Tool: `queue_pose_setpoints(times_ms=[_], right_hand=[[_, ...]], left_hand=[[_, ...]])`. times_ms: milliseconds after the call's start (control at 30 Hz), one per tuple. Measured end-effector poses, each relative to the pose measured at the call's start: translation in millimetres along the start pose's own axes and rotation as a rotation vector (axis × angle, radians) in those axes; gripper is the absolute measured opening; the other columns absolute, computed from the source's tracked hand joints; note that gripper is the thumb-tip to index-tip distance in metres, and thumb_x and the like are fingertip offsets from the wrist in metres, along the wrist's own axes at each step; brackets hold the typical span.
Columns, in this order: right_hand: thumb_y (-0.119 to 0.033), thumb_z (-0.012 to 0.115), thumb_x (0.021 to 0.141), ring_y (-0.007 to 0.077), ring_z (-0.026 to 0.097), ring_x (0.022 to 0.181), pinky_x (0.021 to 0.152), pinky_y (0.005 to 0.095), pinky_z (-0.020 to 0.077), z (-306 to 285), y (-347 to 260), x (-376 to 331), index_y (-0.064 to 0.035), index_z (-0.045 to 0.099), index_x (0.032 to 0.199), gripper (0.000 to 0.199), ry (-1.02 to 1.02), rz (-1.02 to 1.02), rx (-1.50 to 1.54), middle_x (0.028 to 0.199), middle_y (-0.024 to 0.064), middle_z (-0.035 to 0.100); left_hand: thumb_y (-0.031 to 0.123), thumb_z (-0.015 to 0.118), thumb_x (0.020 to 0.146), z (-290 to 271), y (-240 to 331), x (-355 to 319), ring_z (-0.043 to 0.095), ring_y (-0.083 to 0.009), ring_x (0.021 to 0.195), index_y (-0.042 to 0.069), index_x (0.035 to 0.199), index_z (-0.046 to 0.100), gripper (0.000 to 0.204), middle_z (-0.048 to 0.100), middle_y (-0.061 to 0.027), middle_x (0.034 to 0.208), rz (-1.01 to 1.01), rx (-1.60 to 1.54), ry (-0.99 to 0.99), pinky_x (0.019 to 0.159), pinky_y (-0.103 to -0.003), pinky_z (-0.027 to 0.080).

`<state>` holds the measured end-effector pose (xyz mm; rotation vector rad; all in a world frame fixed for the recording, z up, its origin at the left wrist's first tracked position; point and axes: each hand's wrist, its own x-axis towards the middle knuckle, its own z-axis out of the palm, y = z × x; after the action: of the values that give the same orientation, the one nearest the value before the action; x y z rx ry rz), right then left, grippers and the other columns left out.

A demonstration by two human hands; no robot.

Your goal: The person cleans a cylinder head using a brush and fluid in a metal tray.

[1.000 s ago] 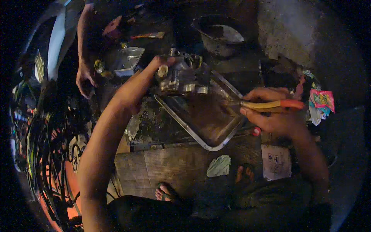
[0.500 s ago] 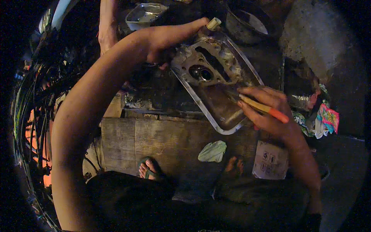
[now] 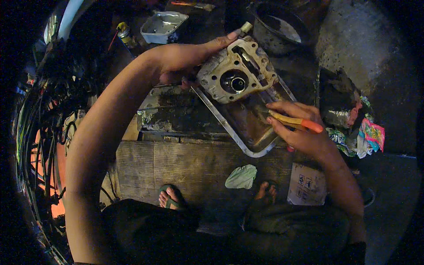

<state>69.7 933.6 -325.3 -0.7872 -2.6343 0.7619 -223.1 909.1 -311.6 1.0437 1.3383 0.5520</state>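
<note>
My left hand (image 3: 185,59) grips a grimy metal engine cylinder head (image 3: 238,70), tilted so its gasket face and round bore point up at me. It hangs over a rectangular metal tray (image 3: 247,143) holding dark liquid. My right hand (image 3: 300,132) holds a tool with a yellow and orange handle (image 3: 298,122), its tip pointing toward the lower right edge of the cylinder head, over the tray.
A dark round basin (image 3: 282,26) stands at the back, a small metal tray (image 3: 164,26) and a spray can (image 3: 125,34) at the back left. Crumpled rags (image 3: 357,128) lie right. Cardboard (image 3: 194,163), a green scrap (image 3: 241,176) and my sandalled feet (image 3: 170,196) are below. Wires (image 3: 48,123) crowd the left.
The view has shifted, bringing the tray closer. My left hand has turned the cylinder head so its bore faces up. My right hand's tool has moved in beside its lower edge.
</note>
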Motion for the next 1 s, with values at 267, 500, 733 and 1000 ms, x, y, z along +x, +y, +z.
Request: queue_pose_setpoints(times_ms=[267, 500, 733, 1000], right_hand=[[-0.017, 0.071, 0.080, 0.0217, 0.068, 0.078, 0.070, 0.0298, 0.0528, 1, 11, -5, -0.0042, 0.066, 0.104, 0.028, 0.025, -0.196, -0.049, 0.091, 0.0089, 0.069], [-0.007, 0.073, 0.075, 0.0215, 0.068, 0.081, 0.072, 0.0288, 0.0542, 5, -31, 5, -0.0029, 0.065, 0.105, 0.031, 0.354, -0.182, 0.131, 0.093, 0.0128, 0.068], [0.002, 0.068, 0.071, 0.0208, 0.065, 0.075, 0.066, 0.0312, 0.0532, 38, -38, 28, -0.0023, 0.064, 0.101, 0.031, 0.527, -0.425, -0.038, 0.085, 0.0125, 0.064], [-0.006, 0.068, 0.075, 0.0211, 0.066, 0.066, 0.060, 0.0290, 0.0528, 26, -40, 31, -0.0046, 0.065, 0.098, 0.023, 0.447, -0.393, -0.040, 0.079, 0.0107, 0.066]], left_hand=[[0.061, 0.034, 0.094, -2, -3, 9, 0.047, -0.0206, 0.124, 0.018, 0.149, 0.024, 0.070, 0.043, -0.0106, 0.142, -0.001, 0.098, 0.036, 0.105, -0.035, 0.036], [0.069, 0.028, 0.091, 10, 9, -3, 0.049, -0.0242, 0.121, 0.025, 0.148, 0.026, 0.073, 0.047, -0.0154, 0.138, -0.044, 0.208, 0.041, 0.105, -0.036, 0.034], [0.064, 0.023, 0.094, 9, 11, 0, 0.048, -0.0292, 0.123, 0.034, 0.149, 0.014, 0.064, 0.047, -0.0177, 0.137, -0.022, 0.426, 0.169, 0.106, -0.038, 0.033], [0.057, 0.023, 0.097, 18, 26, -10, 0.057, -0.0293, 0.110, 0.042, 0.149, 0.007, 0.056, 0.052, -0.0167, 0.132, -0.094, 0.498, 0.153, 0.098, -0.039, 0.040]])
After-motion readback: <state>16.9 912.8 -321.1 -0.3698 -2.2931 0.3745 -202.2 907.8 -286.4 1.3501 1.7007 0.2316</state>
